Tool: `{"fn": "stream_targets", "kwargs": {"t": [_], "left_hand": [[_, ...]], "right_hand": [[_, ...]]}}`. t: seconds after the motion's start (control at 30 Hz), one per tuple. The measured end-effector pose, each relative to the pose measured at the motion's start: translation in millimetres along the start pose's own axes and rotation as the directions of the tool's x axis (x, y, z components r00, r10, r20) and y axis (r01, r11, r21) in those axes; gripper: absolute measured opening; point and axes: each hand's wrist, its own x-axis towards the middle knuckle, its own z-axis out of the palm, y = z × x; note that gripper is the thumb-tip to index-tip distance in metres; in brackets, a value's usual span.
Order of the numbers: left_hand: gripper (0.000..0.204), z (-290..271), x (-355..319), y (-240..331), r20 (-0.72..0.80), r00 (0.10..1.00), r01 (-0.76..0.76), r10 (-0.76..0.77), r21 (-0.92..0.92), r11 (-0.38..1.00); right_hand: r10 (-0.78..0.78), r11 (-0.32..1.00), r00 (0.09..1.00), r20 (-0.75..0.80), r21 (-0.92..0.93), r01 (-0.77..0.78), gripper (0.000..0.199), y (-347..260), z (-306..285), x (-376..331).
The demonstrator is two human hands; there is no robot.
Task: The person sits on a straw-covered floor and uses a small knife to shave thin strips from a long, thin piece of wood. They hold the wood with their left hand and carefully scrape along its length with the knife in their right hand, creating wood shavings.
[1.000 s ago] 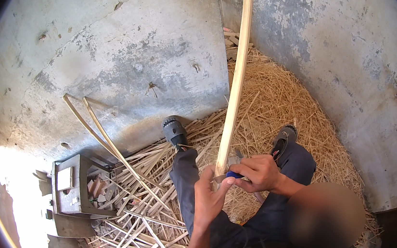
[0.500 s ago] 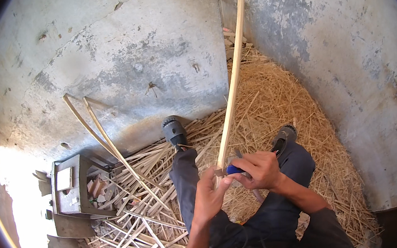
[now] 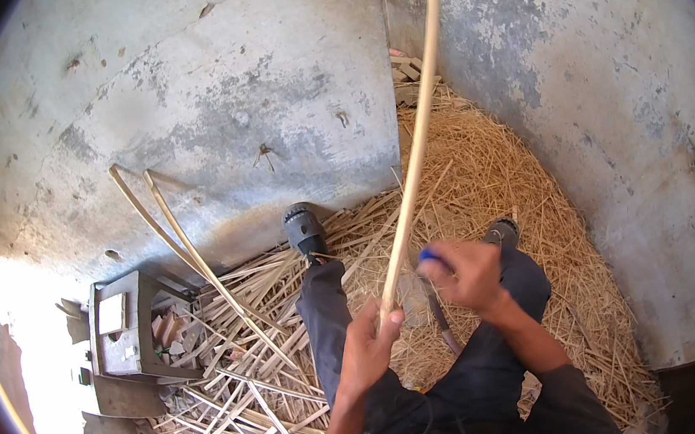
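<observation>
Long pale strip, seemingly whole, lower end pinched in left hand, grip closed. Right of strip, apart: right hand, blurred, fingers curled around blue object. Left of strip: loose slats, apparently already split. Work left: cannot tell.

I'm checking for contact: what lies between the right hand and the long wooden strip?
The head view shows a blurred blue object in the right hand, then a gap with straw visible behind it, before the wooden strip.
</observation>
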Motion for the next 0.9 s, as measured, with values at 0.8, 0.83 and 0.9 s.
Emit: {"fn": "stream_targets", "kwargs": {"t": [0.8,0.83,0.9], "left_hand": [[0.034,-11,3,1,0.17,0.985,-0.013,0.021,-0.046,0.999],[0.034,-10,3,1,0.137,0.991,-0.003,0.006,-0.025,1.0],[0.034,-6,2,-2,0.071,0.997,0.02,-0.021,0.017,1.0]], "right_hand": [[0.093,0.995,0.994,0.049,0.023,-0.094,0.033,12,-21,6],[0.09,0.995,0.995,0.05,0.033,-0.091,0.033,12,-21,6],[0.083,0.995,0.995,0.052,0.052,-0.086,0.033,11,-21,6]]}}
